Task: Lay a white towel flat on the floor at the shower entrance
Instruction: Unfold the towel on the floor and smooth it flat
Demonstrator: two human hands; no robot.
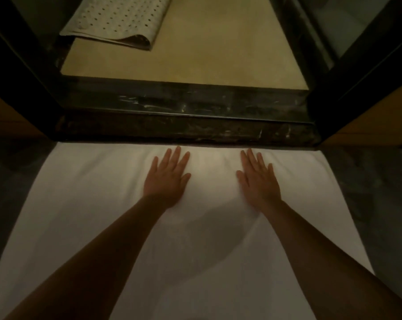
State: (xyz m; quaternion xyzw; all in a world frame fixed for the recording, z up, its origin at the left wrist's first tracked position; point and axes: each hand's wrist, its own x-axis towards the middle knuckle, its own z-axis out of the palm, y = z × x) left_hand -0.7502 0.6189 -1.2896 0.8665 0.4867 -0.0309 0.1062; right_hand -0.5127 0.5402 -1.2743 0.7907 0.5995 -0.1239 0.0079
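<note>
Head view, looking down at a shower entrance. The white towel [98, 222] is shown spread over the floor [384, 204], its far edge lying just beside the dark stone threshold [184, 125] and running roughly parallel to it; the cloth fills most of the lower frame and passes out of view at the bottom, so its near edge cannot be judged. Beyond the threshold the beige shower floor [207, 54] is seen, flanked by the dark door frame [22, 72], with a perforated bath mat [119, 19] folded over at the far left. On the towel, a shallow fold [255, 222] is visible running back from the right wrist, and a soft rise is seen between the hands. The left hand [166, 179] and right hand [259, 179] are laid palm-down on the far part of the towel, well apart from each other, fingers extended and slightly spread; no grip is taken, both hands being flat and holding nothing. The step in hand is judged to be the final smoothing, the task being nearly complete. It would be done well if light, even pressure were kept and the palms were drawn outward toward the side edges, so that slack is pushed off the cloth rather than gathered at the centre; the far edge should be kept against the threshold and not dragged back
</note>
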